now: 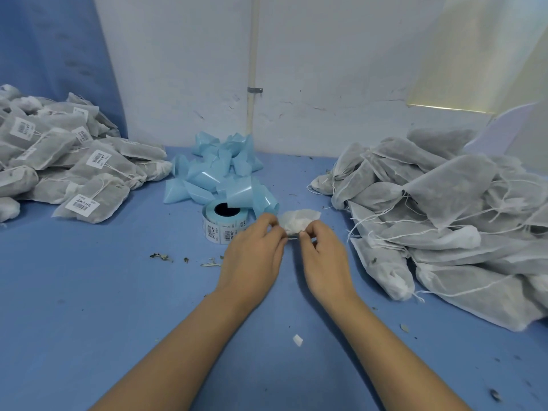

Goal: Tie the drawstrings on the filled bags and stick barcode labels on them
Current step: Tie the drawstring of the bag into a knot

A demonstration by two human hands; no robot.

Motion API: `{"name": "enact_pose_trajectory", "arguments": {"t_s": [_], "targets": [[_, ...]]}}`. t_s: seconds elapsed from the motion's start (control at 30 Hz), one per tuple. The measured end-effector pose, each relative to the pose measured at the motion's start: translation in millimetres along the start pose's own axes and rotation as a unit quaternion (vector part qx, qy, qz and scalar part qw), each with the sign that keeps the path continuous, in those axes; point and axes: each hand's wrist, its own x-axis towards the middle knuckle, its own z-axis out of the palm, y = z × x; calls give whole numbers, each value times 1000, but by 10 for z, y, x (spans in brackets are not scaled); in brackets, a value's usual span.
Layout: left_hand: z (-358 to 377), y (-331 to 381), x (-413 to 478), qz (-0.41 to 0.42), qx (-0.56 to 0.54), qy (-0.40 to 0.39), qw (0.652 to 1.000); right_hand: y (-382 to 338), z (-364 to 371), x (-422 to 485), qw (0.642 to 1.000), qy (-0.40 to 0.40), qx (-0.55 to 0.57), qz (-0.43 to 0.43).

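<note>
A small white mesh bag (299,219) sits bunched between my two hands at the centre of the blue table. My left hand (255,247) pinches the bag's neck and drawstring on its left side. On the other side my right hand (321,253) pinches the drawstring, and a short piece of string shows between my fingertips. Just left of my hands stands a roll of barcode labels (224,222). Most of the bag's body is hidden behind my fingers.
A heap of labelled, tied bags (65,161) lies at the left. Another heap of bags without labels (444,215), their strings loose, fills the right. Curled blue label backing (222,173) is piled behind the roll. Leaf crumbs (184,259) and a paper scrap (297,340) dot the table (89,292).
</note>
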Motion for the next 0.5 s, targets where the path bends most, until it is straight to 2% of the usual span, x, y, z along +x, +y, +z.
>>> {"name": "enact_pose_trajectory", "arguments": {"t_s": [0.07, 0.17, 0.3, 0.4, 0.5], "targets": [[10, 51, -7, 33, -22, 5, 999, -23, 9, -13, 1000, 2, -12, -7], [92, 55, -22, 19, -149, -22, 988, -50, -9, -44, 998, 9, -48, -43], [89, 64, 40, -66, -273, 37, 959, -40, -8, -115, 985, -3, -136, -107], [80, 56, 68, -100, -322, 34, 941, -58, 20, -137, 978, -5, -160, -137], [96, 49, 52, -99, -325, 35, 940, -62, 36, -144, 975, 12, -150, -164]]}}
